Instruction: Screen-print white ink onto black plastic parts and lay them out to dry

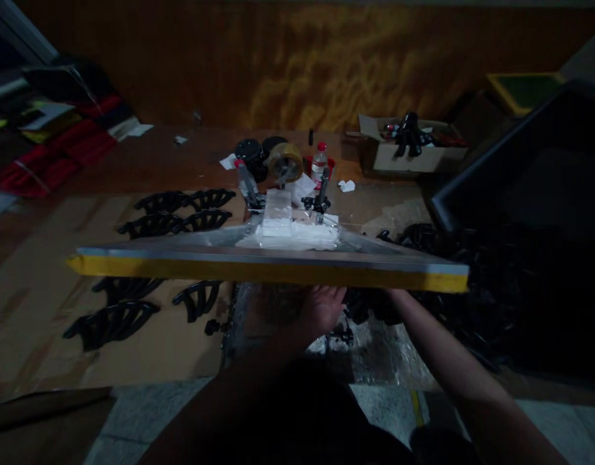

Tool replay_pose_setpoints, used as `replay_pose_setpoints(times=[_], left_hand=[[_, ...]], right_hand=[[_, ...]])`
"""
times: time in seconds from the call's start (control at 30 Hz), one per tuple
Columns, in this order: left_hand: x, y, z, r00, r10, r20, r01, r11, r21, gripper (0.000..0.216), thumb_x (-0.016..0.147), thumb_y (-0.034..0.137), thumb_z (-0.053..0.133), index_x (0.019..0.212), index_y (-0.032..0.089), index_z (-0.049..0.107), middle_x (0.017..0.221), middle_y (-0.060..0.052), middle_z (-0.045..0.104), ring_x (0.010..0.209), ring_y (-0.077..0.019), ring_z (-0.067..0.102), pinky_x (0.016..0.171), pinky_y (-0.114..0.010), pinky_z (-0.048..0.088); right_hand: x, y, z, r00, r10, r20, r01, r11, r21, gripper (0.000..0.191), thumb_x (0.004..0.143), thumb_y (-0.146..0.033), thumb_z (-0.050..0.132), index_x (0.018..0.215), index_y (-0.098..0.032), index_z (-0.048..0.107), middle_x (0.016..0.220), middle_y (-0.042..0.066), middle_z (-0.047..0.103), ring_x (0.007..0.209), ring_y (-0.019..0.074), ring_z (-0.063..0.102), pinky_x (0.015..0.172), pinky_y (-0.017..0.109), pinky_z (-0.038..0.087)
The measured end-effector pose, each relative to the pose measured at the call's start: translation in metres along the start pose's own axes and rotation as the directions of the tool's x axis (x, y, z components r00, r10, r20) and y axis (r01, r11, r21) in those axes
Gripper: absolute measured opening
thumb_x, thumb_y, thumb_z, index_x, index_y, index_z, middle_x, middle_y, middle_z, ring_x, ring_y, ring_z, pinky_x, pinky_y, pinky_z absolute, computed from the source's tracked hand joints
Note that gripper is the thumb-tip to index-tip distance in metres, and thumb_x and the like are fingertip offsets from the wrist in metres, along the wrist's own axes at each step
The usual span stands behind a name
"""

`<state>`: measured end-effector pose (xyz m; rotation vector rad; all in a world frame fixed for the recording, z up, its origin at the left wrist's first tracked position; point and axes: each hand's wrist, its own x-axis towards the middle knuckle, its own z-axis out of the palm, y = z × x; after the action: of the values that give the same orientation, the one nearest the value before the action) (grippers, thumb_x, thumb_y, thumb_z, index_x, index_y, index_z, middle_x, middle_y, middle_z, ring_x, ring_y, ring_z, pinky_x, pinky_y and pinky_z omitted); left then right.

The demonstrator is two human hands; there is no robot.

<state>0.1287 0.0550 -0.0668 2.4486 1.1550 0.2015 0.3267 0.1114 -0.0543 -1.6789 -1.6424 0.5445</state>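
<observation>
A wide flat frame with a yellow front edge [272, 269] and a greyish top is raised above the work spot, seen nearly edge-on. White paste-like material [302, 236] lies on it near a pale flat block [278, 205]. Below the front edge is my left hand [325, 308], its fingers stretched forward and their tips partly covered by the edge. Close by on its right is a dark part [359, 305], too dim to make out. My right forearm [435, 336] reaches under the frame; that hand is hidden behind the edge.
Several black curved, slotted parts [114, 323] lie on cardboard [26, 284] at left. A dark heap [418, 236] is at right beside a large black bin [544, 239]. Behind stand a tape roll [284, 163], a bottle [319, 166] and an open carton [418, 158].
</observation>
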Motion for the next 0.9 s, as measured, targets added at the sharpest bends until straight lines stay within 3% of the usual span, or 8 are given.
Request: replay_pose_setpoints(times=[0.1,0.27,0.4,0.5,0.57,0.7,0.8,0.9], left_hand=[[-0.022,-0.008,-0.013,0.997,0.010,-0.074,-0.016,0.997,-0.082,0.043,0.093,0.033,0.052,0.132,0.016,0.055,0.124,-0.013,0.066,0.115,-0.0250,0.059,0.101,-0.040,0.045],[-0.091,-0.055,-0.048,0.930,-0.310,-0.198,0.215,0.895,-0.391,0.029,0.094,0.030,0.047,0.115,0.020,0.065,0.119,-0.009,0.070,0.110,-0.0222,0.063,0.098,-0.038,0.048],[-0.119,-0.094,-0.106,0.673,-0.625,-0.395,0.248,0.694,-0.676,0.035,0.091,0.039,0.049,0.114,0.018,0.063,0.093,-0.005,0.072,0.082,-0.0172,0.067,0.074,-0.029,0.054],[-0.112,-0.101,-0.157,0.465,-0.716,-0.521,0.117,0.633,-0.766,0.035,0.091,0.042,0.046,0.107,0.016,0.063,0.070,0.001,0.063,0.060,-0.0119,0.058,0.059,-0.023,0.049],[-0.101,-0.098,-0.183,0.481,-0.686,-0.547,-0.008,0.620,-0.785,0.033,0.092,0.041,0.043,0.100,0.015,0.063,0.063,0.003,0.057,0.055,-0.0105,0.054,0.055,-0.021,0.046],[-0.092,-0.089,-0.200,0.620,-0.592,-0.515,-0.098,0.592,-0.800,0.040,0.093,0.045,0.041,0.094,0.013,0.066,0.058,0.001,0.055,0.055,-0.0123,0.054,0.056,-0.022,0.046],[-0.111,-0.089,-0.185,0.666,-0.599,-0.445,-0.012,0.587,-0.809,0.048,0.095,0.048,0.035,0.093,0.015,0.069,0.072,-0.003,0.066,0.070,-0.0161,0.062,0.065,-0.025,0.049],[-0.142,-0.095,-0.154,0.744,-0.611,-0.271,0.172,0.567,-0.806,0.046,0.094,0.047,0.036,0.095,0.017,0.071,0.092,-0.006,0.072,0.089,-0.0201,0.065,0.078,-0.030,0.051]], right_hand=[[-0.005,-0.006,0.016,1.000,0.001,0.030,-0.001,1.000,-0.017,0.034,0.093,-0.038,0.050,0.120,-0.022,0.065,0.113,0.009,0.070,0.107,0.0287,0.063,0.094,0.044,0.050],[-0.045,-0.047,0.066,0.934,-0.204,0.294,0.239,0.967,-0.088,0.035,0.096,-0.028,0.045,0.123,-0.018,0.065,0.118,0.011,0.069,0.109,0.0249,0.064,0.095,0.038,0.049],[-0.066,-0.084,0.107,0.796,-0.369,0.479,0.491,0.857,-0.155,0.037,0.095,-0.020,0.047,0.127,-0.023,0.065,0.112,0.009,0.070,0.107,0.0219,0.061,0.091,0.033,0.049],[-0.074,-0.097,0.124,0.766,-0.364,0.530,0.563,0.778,-0.279,0.036,0.089,-0.015,0.054,0.121,-0.025,0.069,0.104,0.010,0.070,0.107,0.0247,0.058,0.091,0.036,0.047],[-0.080,-0.100,0.128,0.779,-0.349,0.522,0.569,0.743,-0.352,0.037,0.087,-0.015,0.058,0.122,-0.023,0.069,0.107,0.012,0.068,0.107,0.0268,0.057,0.090,0.038,0.047],[-0.086,-0.097,0.118,0.810,-0.342,0.477,0.540,0.752,-0.378,0.040,0.081,-0.013,0.063,0.119,-0.021,0.070,0.105,0.012,0.070,0.104,0.0273,0.061,0.090,0.041,0.050],[-0.073,-0.080,0.087,0.933,-0.277,0.228,0.344,0.874,-0.344,0.023,0.086,-0.019,0.055,0.096,-0.015,0.075,0.090,0.005,0.073,0.091,0.0183,0.067,0.085,0.030,0.056],[-0.045,-0.059,0.047,0.988,-0.149,-0.029,0.132,0.940,-0.316,0.037,0.094,-0.027,0.037,0.082,-0.017,0.071,0.080,0.002,0.072,0.077,0.0152,0.068,0.073,0.029,0.059]])
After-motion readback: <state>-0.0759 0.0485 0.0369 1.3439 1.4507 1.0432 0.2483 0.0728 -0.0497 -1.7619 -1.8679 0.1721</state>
